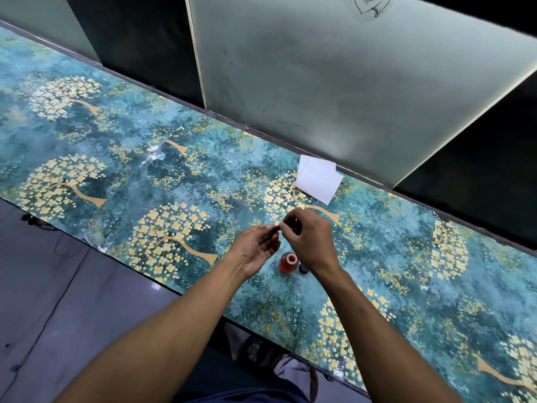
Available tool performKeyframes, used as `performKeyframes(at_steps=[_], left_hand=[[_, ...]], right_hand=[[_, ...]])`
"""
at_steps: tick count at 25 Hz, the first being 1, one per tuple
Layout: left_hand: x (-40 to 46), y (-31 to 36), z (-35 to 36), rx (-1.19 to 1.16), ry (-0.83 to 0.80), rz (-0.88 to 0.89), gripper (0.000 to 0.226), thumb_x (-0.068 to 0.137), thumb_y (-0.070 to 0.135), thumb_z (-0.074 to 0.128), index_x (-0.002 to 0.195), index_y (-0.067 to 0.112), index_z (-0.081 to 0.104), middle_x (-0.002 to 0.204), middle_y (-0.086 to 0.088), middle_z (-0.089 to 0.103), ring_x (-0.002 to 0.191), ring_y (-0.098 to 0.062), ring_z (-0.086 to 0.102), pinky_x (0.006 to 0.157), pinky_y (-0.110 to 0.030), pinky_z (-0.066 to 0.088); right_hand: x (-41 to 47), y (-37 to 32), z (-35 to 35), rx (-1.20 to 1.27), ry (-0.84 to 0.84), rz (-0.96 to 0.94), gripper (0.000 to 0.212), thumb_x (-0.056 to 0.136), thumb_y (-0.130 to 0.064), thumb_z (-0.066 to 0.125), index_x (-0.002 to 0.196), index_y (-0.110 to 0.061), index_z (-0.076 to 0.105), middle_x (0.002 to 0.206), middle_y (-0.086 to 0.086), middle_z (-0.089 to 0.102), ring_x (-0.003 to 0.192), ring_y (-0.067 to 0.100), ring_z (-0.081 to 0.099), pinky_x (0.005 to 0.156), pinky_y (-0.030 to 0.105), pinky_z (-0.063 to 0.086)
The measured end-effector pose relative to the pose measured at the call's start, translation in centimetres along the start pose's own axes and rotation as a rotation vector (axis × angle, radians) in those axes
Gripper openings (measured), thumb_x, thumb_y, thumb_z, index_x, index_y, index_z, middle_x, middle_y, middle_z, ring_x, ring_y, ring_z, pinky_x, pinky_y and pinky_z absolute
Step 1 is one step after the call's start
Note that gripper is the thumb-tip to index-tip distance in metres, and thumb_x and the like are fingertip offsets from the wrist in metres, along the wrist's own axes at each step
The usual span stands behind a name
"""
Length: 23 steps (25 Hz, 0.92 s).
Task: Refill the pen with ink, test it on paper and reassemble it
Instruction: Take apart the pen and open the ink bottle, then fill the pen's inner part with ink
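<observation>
Right, both hands are up over the table, meeting just above the ink bottle. The right hand has its fingers curled round a dark pen part, mostly hidden inside the grip; can't tell which piece of the pen it is. The left hand is palm-up w/ thumb and forefinger pinching a small dark bit at the pen part's left end, other fingers relaxed & loosely spread. The two hands touch at that point, approx. end to end.

The ink bottle stands upright on the table directly below the hands, lid off, red ink visible thru the glass. Just beside it on the right, partly behind the right wrist, is a small dark cap, touching or nearly touching the bottle; can't tell which.

Further back, near the table's far edge, lies the white paper, a couple of sheets overlapping, well apart from the bottle. The table has a teal covering w/ gold tree print. Frosted glass panels stand behind it. A thin black cable trails over the floor at left.
</observation>
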<state>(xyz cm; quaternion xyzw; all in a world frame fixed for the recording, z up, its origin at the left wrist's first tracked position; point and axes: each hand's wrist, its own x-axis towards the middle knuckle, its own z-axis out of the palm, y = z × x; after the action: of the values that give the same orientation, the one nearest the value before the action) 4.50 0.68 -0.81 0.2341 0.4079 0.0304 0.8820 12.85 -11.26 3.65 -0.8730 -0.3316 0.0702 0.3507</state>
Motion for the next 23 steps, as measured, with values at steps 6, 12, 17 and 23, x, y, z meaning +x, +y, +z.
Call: performKeyframes(at_steps=[6,12,17,23], left_hand=[[0.7,0.4,-0.5,-0.059,0.068,0.064,0.008,0.088,0.000,0.067,0.094,0.003,0.063,0.075,-0.009,0.069,0.067,-0.016,0.066,0.076,-0.031,0.057],[0.5,1.5,-0.3,-0.035,0.045,0.124,0.013,0.083,-0.002,0.070,0.092,0.007,0.068,0.077,-0.005,0.071,0.072,-0.016,0.065,0.078,-0.030,0.051],[0.6,1.6,-0.6,0.019,0.149,0.147,0.015,0.083,-0.003,0.070,0.091,0.009,0.067,0.081,-0.008,0.074,0.075,-0.018,0.070,0.074,-0.030,0.052],[1.0,1.8,-2.2,-0.001,0.249,0.168,0.017,0.086,-0.008,0.066,0.091,0.009,0.063,0.093,-0.015,0.071,0.082,-0.025,0.071,0.087,-0.040,0.053]], right_hand=[[-0.3,0.5,0.5,0.009,-0.015,0.075,0.012,0.085,-0.023,0.078,0.085,-0.017,0.068,0.079,-0.003,0.068,0.071,0.013,0.064,0.069,0.038,0.057],[-0.6,0.8,1.1,-0.018,-0.058,0.143,0.012,0.085,-0.029,0.078,0.087,-0.024,0.067,0.078,-0.007,0.068,0.072,0.012,0.064,0.069,0.041,0.057],[-0.5,0.9,1.0,-0.127,-0.180,0.176,0.011,0.088,-0.034,0.072,0.097,-0.028,0.071,0.089,-0.007,0.070,0.079,0.015,0.064,0.072,0.039,0.057],[0.3,1.7,0.9,-0.271,-0.277,0.234,0.005,0.088,-0.031,0.068,0.091,-0.027,0.069,0.089,-0.003,0.073,0.081,0.023,0.067,0.078,0.042,0.056]])
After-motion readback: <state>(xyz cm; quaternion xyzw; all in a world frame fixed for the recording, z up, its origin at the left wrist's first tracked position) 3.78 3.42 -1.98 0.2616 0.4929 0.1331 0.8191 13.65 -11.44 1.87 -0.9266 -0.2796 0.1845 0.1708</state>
